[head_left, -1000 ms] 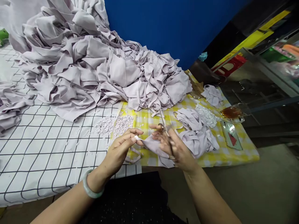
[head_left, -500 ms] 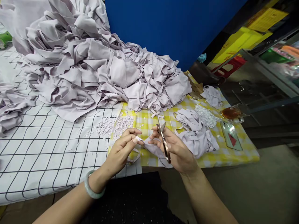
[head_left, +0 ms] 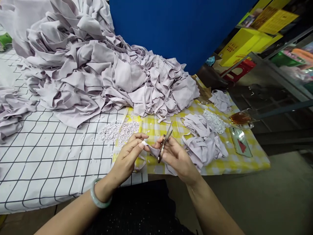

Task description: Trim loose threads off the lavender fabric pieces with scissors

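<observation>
Between thumb and fingers, my left hand [head_left: 130, 151] pinches the end of a pale lilac fabric piece [head_left: 154, 151], with a small white bit showing at the fingertips. My right hand [head_left: 179, 158] has its fingers in the handles of a pair of scissors [head_left: 163, 148]. The blades point up and away from me and stand slightly apart. The fabric runs from the left fingertips toward the right hand, which partly hides it. Behind both hands rises a large heap of lilac fabric pieces [head_left: 132, 76]. Small white scraps [head_left: 119, 130] lie scattered just beyond my left hand.
A smaller fabric pile [head_left: 205, 143] lies to the right, beside more white scraps [head_left: 215, 120]. Farther right are a phone [head_left: 241, 142] and a glass cup of brown liquid [head_left: 242, 118]. A blue panel [head_left: 176, 29] stands behind the heap. The table's front edge is close to me.
My right hand has moved a little to the left, toward the left fingertips, and the scissors have tilted so their blades lean to the right. The left hand keeps its pinch on the fabric.
</observation>
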The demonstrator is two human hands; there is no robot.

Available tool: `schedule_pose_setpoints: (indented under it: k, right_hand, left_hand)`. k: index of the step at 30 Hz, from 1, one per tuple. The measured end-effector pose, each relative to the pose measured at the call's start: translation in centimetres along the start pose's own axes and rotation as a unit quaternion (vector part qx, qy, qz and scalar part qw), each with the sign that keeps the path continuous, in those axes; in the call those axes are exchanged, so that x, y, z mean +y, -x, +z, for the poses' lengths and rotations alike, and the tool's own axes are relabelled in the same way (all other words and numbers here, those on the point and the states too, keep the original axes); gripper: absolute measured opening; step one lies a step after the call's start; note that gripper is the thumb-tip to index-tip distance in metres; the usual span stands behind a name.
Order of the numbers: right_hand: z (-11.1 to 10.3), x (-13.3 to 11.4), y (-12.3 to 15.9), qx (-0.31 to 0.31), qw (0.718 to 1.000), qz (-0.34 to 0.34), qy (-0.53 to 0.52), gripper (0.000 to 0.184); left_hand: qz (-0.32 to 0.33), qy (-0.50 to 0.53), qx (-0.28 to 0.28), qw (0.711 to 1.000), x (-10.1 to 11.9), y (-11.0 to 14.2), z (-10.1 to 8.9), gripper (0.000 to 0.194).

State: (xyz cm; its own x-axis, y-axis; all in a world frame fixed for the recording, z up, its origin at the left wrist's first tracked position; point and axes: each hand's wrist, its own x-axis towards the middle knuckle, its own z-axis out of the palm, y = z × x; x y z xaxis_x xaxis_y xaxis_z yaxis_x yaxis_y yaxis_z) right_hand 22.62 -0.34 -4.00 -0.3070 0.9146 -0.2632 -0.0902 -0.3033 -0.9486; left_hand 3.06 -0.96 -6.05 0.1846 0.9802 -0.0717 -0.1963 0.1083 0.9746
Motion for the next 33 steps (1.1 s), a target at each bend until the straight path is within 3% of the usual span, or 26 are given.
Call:
schedule_pose_setpoints:
  k: [3,7,11,13,16,19,22,33]
  right_hand:
    - [1.0,0.5,-0.5,0.048,0.999,0.019,0.013,0.048]
    - [2.7,1.9,-0.9,0.097,0.994,-0.027,0.050,0.040]
    - [3.6,2.7,-0.3,0.044,0.996,-0.024,0.068,0.038]
    - [3.3,2.5,-0.2,0.012,0.997,-0.004,0.072,0.039]
    - [1.9,1.6,-0.8,0.008,0.983,-0.012,0.181,0.043]
    - [0.6,1.1,-1.9,0.037,0.922,-0.095,0.374,0.046]
    - [0.4,1.3,-2.7,0.003,0.871,-0.140,0.470,0.044]
    - [0.9,1.9,-3.3,-0.031,0.848,-0.151,0.506,0.048]
  left_hand:
    - [-0.012,0.016,-0.008,1.000,0.1,-0.1,0.2,0.031]
    - [-0.043,0.088,0.013,0.995,0.6,-0.7,1.0,0.030]
    - [-0.096,0.247,0.027,0.964,0.7,-1.3,1.7,0.027]
    - [-0.106,0.263,0.029,0.959,0.2,-1.2,1.6,0.029]
    - [-0.058,0.130,0.052,0.989,-0.6,-0.5,0.8,0.030]
    - [0.022,-0.037,0.071,0.997,-1.1,0.4,0.0,0.032]
    - [0.092,-0.114,0.088,0.985,-1.2,0.8,-0.6,0.034]
    - [0.112,-0.136,0.083,0.981,-1.7,0.7,-1.2,0.027]
